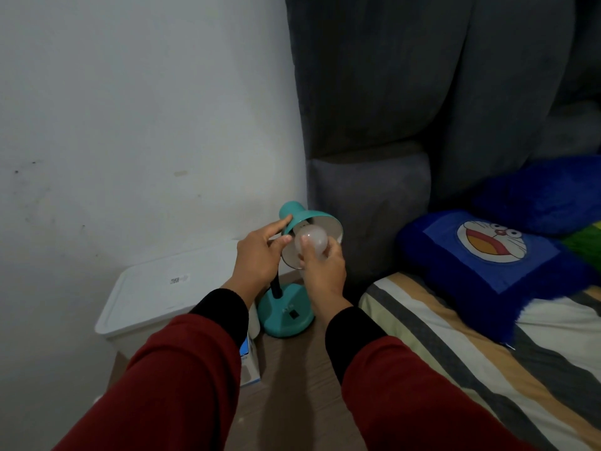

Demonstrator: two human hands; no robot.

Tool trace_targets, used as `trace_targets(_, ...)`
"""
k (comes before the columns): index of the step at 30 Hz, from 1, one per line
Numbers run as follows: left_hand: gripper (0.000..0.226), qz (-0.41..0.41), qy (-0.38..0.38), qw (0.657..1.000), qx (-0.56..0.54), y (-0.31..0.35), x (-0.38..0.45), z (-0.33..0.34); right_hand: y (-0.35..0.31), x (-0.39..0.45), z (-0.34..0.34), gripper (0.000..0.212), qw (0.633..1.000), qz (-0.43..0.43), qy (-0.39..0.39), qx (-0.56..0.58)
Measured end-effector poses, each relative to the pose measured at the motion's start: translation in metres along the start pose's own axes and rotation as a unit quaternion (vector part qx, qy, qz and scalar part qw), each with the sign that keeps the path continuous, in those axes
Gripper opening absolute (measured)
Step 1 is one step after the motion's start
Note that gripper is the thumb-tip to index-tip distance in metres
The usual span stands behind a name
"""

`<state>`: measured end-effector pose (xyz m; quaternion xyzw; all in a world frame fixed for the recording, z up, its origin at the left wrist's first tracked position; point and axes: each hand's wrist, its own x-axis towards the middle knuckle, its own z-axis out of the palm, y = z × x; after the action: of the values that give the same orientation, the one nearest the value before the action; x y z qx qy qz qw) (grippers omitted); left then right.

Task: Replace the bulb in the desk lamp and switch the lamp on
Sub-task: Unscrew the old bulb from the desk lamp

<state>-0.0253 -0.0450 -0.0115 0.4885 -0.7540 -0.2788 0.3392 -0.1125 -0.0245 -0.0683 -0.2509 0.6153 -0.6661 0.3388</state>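
At frame centre, the left hand [260,255] steadies the teal lamp shade [300,218]; the right hand [323,266] pinches the bulb [311,241]. Best to twist gently, keeping it straight.

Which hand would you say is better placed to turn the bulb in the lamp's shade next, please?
The right. The right hand already grips the bulb at the mouth of the teal shade, while the left hand holds the shade from outside, well placed to steady it.

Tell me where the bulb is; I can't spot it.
In the head view, centre: the bulb sits in the mouth of the teal lamp shade, gripped by the right hand.
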Motion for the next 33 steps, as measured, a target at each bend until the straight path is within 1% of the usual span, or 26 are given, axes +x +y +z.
trace_targets(1, 0.041, -0.001, 0.001, 1.000, -0.002, 0.000, 0.000, 0.000, 0.001, 0.001, 0.000, 0.068, 0.999, -0.013, 0.003, -0.032)
trace_targets(2, 0.041, -0.004, 0.000, 1.000, -0.004, 0.000, 0.000, 0.000, 0.001, 0.001, 0.000, 0.066, 0.998, -0.029, 0.007, -0.051)
trace_targets(4, 0.041, -0.007, -0.001, 1.000, -0.007, 0.000, 0.000, 0.000, 0.001, 0.000, -0.001, 0.072, 0.998, -0.045, 0.002, -0.045)
trace_targets(6, 0.041, -0.007, -0.001, 1.000, -0.008, 0.000, 0.000, 0.000, 0.002, -0.001, -0.003, 0.079, 1.000, -0.021, -0.001, -0.006)
trace_targets(7, 0.041, -0.006, 0.000, 1.000, -0.008, 0.000, 0.000, 0.000, 0.002, -0.002, -0.004, 0.077, 1.000, -0.001, 0.001, 0.012)
trace_targets(8, 0.042, -0.005, 0.001, 1.000, -0.008, 0.000, -0.001, 0.000, 0.002, -0.001, -0.004, 0.071, 1.000, 0.008, 0.002, 0.015)
trace_targets(10, 0.042, -0.004, 0.002, 1.000, -0.006, 0.000, -0.001, 0.000, 0.001, -0.001, -0.007, 0.057, 1.000, -0.004, 0.003, 0.005)
trace_targets(11, 0.042, -0.005, 0.002, 1.000, -0.007, 0.000, -0.001, -0.001, 0.000, -0.001, -0.007, 0.056, 1.000, -0.010, 0.004, 0.004)
trace_targets(13, 0.042, -0.005, -0.001, 1.000, -0.007, 0.001, -0.001, -0.001, -0.001, 0.001, -0.007, 0.060, 1.000, -0.017, 0.003, -0.008)
trace_targets(16, 0.041, -0.005, 0.003, 1.000, -0.005, 0.002, -0.001, 0.000, -0.006, 0.002, -0.009, 0.061, 0.997, -0.050, 0.014, -0.057)
trace_targets(19, 0.041, -0.007, 0.006, 1.000, -0.006, 0.003, -0.001, 0.001, -0.007, 0.000, -0.008, 0.073, 0.991, -0.091, 0.029, -0.088)
trace_targets(21, 0.041, -0.007, 0.005, 1.000, -0.006, 0.002, -0.001, 0.001, -0.004, -0.002, -0.006, 0.078, 0.991, -0.083, 0.039, -0.093)
trace_targets(23, 0.041, -0.008, 0.003, 1.000, -0.005, 0.001, 0.000, 0.001, -0.001, -0.001, -0.005, 0.072, 0.993, -0.054, 0.044, -0.092)
trace_targets(25, 0.041, -0.012, 0.005, 1.000, -0.007, 0.001, 0.000, 0.001, -0.001, 0.000, -0.008, 0.062, 0.997, -0.029, 0.030, -0.070)
trace_targets(27, 0.042, -0.012, 0.006, 1.000, -0.007, 0.000, 0.001, 0.000, -0.004, 0.001, -0.013, 0.058, 0.998, -0.026, 0.015, -0.063)
trace_targets(33, 0.041, -0.008, 0.004, 1.000, -0.010, 0.001, 0.000, 0.001, -0.008, 0.001, -0.014, 0.063, 0.985, -0.104, 0.025, -0.138)
